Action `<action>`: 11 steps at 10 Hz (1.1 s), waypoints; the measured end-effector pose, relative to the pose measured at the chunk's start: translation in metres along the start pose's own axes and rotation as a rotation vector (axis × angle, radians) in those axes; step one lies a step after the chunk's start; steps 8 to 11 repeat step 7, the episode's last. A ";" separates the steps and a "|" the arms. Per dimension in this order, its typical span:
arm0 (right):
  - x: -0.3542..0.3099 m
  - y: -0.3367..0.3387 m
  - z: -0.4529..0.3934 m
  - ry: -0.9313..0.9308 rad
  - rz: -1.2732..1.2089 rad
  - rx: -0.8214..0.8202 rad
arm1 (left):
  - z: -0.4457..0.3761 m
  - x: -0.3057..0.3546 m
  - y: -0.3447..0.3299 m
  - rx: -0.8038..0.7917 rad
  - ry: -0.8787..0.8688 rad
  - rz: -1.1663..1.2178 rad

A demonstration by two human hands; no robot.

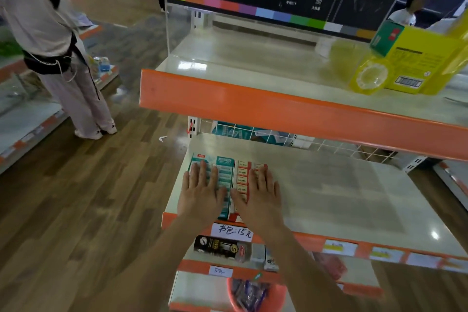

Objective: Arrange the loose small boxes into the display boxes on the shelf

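Two display boxes, a teal box [224, 185] and a red box [243, 180], are set side by side under the hands on the shelf [329, 192]. The left hand [201, 192] is laid flat, fingers spread, on the teal box; the right hand [260, 192] is pressed flat on the red box.

Teal display box [224, 180], red-and-white display box [242, 177], orange shelf edge [278, 111], yellow carton [417, 66]

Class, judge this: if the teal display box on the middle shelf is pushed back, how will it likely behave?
The teal display box lies flat, so it probably slides rather than tips. The shelf looks glossy, so likely little drag. Its small boxes seem tightly packed, so they should stay put.
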State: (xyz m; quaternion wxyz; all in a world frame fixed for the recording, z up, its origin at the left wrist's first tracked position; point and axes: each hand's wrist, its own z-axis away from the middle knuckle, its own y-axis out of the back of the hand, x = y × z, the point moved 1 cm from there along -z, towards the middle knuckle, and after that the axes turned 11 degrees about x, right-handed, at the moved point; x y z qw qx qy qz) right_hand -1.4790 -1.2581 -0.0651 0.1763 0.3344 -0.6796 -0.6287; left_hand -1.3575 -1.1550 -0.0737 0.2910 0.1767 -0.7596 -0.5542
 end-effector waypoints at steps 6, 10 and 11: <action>-0.017 0.020 -0.011 -0.047 -0.135 0.068 | -0.004 -0.001 0.000 0.032 -0.029 0.059; -0.015 0.043 0.019 -0.106 -0.423 0.278 | -0.008 0.000 0.013 0.026 -0.022 0.095; -0.015 0.043 0.019 -0.106 -0.423 0.278 | -0.008 0.000 0.013 0.026 -0.022 0.095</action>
